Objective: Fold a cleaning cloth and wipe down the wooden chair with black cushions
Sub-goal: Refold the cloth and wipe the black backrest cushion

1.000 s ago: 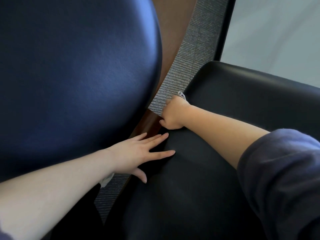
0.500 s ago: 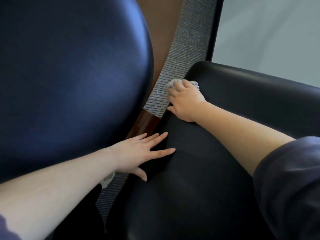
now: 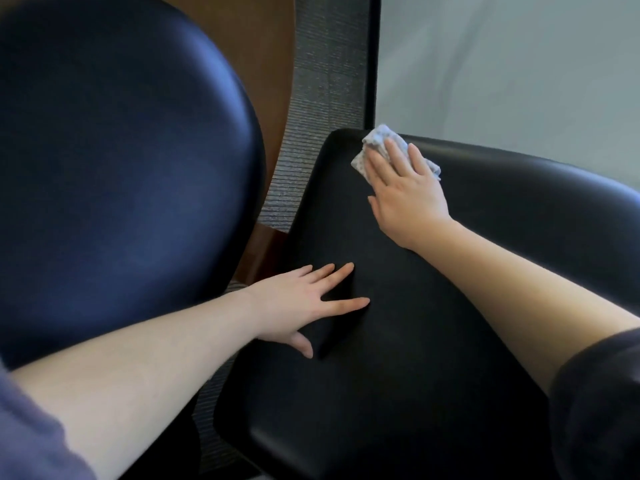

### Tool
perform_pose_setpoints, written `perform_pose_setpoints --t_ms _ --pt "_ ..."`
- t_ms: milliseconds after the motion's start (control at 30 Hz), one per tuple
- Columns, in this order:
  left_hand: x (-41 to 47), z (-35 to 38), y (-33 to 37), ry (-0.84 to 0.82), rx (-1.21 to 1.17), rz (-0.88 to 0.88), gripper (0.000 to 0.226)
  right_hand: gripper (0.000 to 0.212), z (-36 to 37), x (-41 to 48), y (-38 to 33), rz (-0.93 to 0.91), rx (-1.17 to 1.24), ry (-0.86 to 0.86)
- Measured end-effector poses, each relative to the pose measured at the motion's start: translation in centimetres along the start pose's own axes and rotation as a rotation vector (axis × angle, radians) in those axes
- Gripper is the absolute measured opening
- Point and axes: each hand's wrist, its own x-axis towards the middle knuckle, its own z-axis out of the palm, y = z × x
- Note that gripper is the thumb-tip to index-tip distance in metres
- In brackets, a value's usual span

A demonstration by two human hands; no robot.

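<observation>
The chair's black seat cushion (image 3: 398,358) fills the lower middle of the head view. Its dark back cushion (image 3: 121,168) bulges at the left, with brown wood (image 3: 266,57) showing behind it. My right hand (image 3: 405,192) lies flat on a small pale grey cleaning cloth (image 3: 377,143), pressing it on the seat's far corner. Most of the cloth is under my fingers. My left hand (image 3: 304,303) rests palm down on the seat's left edge, fingers spread, holding nothing.
Grey ribbed carpet (image 3: 311,133) shows between the two cushions. A brown wooden frame piece (image 3: 266,251) sits low in that gap. A pale wall (image 3: 519,71) with a dark vertical edge (image 3: 372,57) stands right behind the seat.
My right hand has slid with the cloth from the seat's left edge near the gap up to the far corner and flattened out. My left hand has stayed in place.
</observation>
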Motion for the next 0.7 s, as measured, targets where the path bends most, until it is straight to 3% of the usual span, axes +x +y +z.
perform_pose_setpoints --t_ms 267,700 --pt "0.4 -2.9 2.8 -0.077 0.121 0.093 0.108 0.063 -1.6 -6.9 4.0 0.314 0.114 0.036" --pt "3.8 -8.9 7.1 -0.059 0.242 0.122 0.102 0.059 -2.1 -17.4 6.4 0.647 0.332 0.215"
